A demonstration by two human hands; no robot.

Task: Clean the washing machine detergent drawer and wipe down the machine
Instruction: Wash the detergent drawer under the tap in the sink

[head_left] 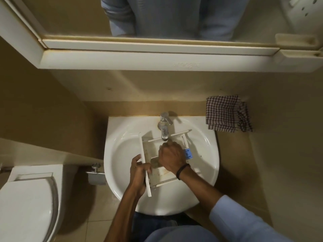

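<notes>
left hand: fingers and thumb curled round the long white front panel of the detergent drawer, gripping it near its near end. panel stands on edge, running from the near left of the basin toward the back.

right hand: back of hand up, fingers bent down inside the drawer, closed over a greenish-tan scrub pad. one end of the pad shows beside the thumb; fingertips hidden. black wristband on the wrist, blue sleeve pushed up the forearm.

drawer: lies in the bowl of the white sink, open side up, tilted askew to the sink's edges. its far rail sits directly under the tap outlet. brownish staining on the drawer floor near the right wrist. a blue insert sits at the drawer's right side, just beside the right hand. cannot tell whether water is running.

surroundings: tap at the middle of the sink's back edge. checked cloth, folded, on the ledge at the sink's back right corner, overlapping the rim. toilet, lid down, left of the sink; metal paper holder on the wall between them. mirror cabinet above.
</notes>
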